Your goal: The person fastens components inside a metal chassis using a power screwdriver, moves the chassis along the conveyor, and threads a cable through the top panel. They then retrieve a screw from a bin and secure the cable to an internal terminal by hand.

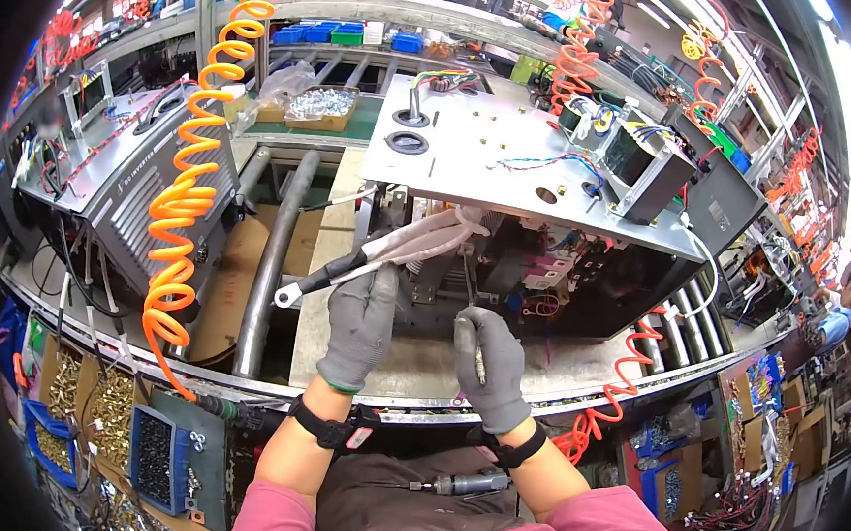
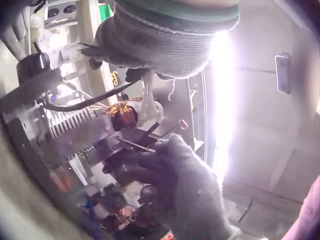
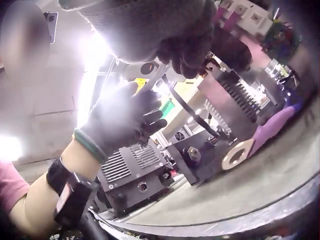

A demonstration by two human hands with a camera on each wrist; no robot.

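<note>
My grey-gloved left hand [image 1: 362,325] is beneath the white-sleeved cables [image 1: 417,240], beside the machine's open front. In the right wrist view the left hand [image 3: 117,120] has its fingers spread and slightly bent; contact with the cables is unclear. The cable's ring lug [image 1: 288,295] points left. My gloved right hand [image 1: 493,364] grips a slim tool, its thin shaft [image 1: 468,273] reaching into the open front. In the left wrist view the right hand [image 2: 185,185] holds the shaft [image 2: 135,145] near a finned metal part; the tip is hard to make out.
A second grey machine [image 1: 145,187] stands at the left. Orange coiled hoses hang at the left [image 1: 188,200] and right [image 1: 625,378]. Metal rollers [image 1: 277,265] flank the work board. Below the front edge are bins of fasteners [image 1: 158,454]; a power driver [image 1: 469,483] lies by my lap.
</note>
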